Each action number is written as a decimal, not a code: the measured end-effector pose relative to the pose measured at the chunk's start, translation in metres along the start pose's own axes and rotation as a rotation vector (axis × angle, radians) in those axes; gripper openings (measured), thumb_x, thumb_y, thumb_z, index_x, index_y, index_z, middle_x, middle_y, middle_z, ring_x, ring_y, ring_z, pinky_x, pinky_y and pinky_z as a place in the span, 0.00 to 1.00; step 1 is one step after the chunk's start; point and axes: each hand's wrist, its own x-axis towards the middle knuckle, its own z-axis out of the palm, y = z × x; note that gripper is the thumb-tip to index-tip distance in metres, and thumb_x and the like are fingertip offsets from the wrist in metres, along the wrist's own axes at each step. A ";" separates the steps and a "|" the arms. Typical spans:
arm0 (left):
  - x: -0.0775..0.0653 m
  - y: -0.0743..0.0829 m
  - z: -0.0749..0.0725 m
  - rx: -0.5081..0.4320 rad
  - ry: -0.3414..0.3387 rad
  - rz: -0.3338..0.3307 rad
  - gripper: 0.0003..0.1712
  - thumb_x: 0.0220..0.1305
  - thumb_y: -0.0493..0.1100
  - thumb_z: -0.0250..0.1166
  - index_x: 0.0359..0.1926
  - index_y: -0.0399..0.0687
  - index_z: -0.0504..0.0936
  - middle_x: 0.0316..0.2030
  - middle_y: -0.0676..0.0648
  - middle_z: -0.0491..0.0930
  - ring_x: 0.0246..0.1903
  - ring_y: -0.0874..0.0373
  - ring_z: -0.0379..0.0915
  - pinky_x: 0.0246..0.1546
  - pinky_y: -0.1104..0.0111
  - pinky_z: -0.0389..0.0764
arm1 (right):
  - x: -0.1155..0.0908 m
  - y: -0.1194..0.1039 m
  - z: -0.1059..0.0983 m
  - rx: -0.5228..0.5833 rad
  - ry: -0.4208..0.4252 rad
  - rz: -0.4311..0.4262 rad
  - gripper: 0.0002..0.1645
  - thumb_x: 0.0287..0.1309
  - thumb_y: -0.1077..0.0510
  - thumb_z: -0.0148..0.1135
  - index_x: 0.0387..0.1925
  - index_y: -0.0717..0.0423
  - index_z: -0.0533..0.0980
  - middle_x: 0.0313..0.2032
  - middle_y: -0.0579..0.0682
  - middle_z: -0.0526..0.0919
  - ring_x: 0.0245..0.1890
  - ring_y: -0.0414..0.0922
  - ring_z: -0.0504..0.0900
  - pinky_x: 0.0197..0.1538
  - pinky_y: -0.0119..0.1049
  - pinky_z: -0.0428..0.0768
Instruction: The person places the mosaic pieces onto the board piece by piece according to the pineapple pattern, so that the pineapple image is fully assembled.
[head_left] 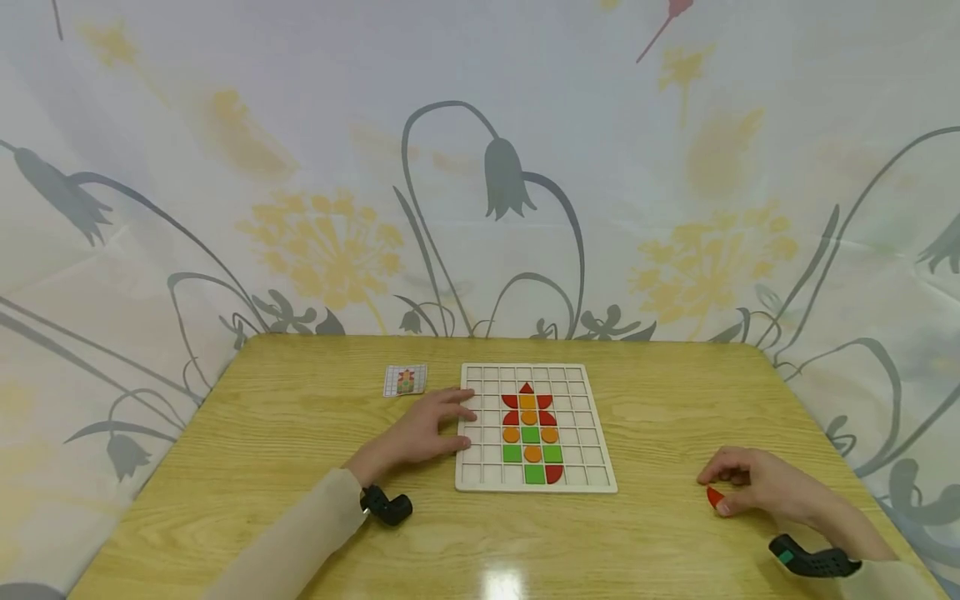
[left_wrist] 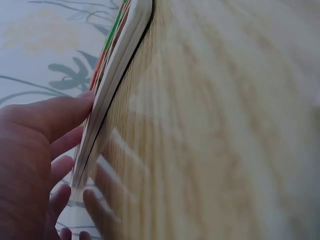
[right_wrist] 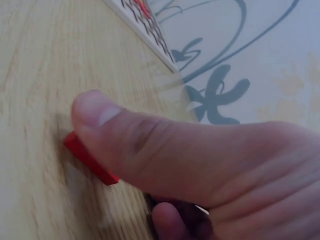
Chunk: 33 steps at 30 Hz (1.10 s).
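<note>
A white grid board [head_left: 480,471] lies on the table with flat tiles set in its cells: green squares [head_left: 530,434], orange circles [head_left: 528,417], an orange square, a red triangle [head_left: 527,388] and red quarter-circles [head_left: 554,474]. My left hand [head_left: 431,425] rests at the board's left edge, its fingers spread and touching the rim. In the left wrist view the thumb [left_wrist: 70,112] lies against the board's side. Off to the right of the board, my right hand [head_left: 776,485] pinches a red curved tile [head_left: 716,497], low over the table. The thumb partly covers this tile in the right wrist view.
A small picture card [head_left: 406,381] with a coloured grid pattern lies left of the board, behind the left hand. The wooden table [head_left: 315,392] ends at the back against a wall covering [head_left: 480,250] printed with flowers. Each wrist wears a black device [head_left: 386,505].
</note>
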 end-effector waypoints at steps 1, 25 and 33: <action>0.000 -0.001 0.000 -0.014 0.004 0.009 0.21 0.65 0.49 0.67 0.55 0.44 0.83 0.71 0.41 0.64 0.72 0.40 0.54 0.69 0.44 0.56 | 0.000 0.001 -0.001 0.013 -0.012 0.002 0.14 0.57 0.66 0.70 0.46 0.58 0.81 0.43 0.44 0.82 0.42 0.36 0.77 0.42 0.27 0.76; 0.000 -0.005 0.009 -0.087 0.064 -0.025 0.22 0.61 0.49 0.70 0.54 0.47 0.84 0.71 0.45 0.66 0.72 0.43 0.55 0.68 0.44 0.58 | 0.004 -0.016 0.009 -0.052 0.064 0.189 0.16 0.57 0.61 0.71 0.45 0.66 0.80 0.35 0.45 0.79 0.30 0.35 0.72 0.31 0.31 0.75; -0.001 -0.003 0.009 -0.082 0.084 -0.041 0.22 0.60 0.49 0.71 0.54 0.47 0.85 0.70 0.46 0.67 0.71 0.44 0.56 0.68 0.46 0.60 | 0.007 -0.022 0.011 -0.122 0.094 0.224 0.19 0.54 0.61 0.73 0.47 0.66 0.81 0.37 0.49 0.80 0.31 0.33 0.73 0.33 0.31 0.76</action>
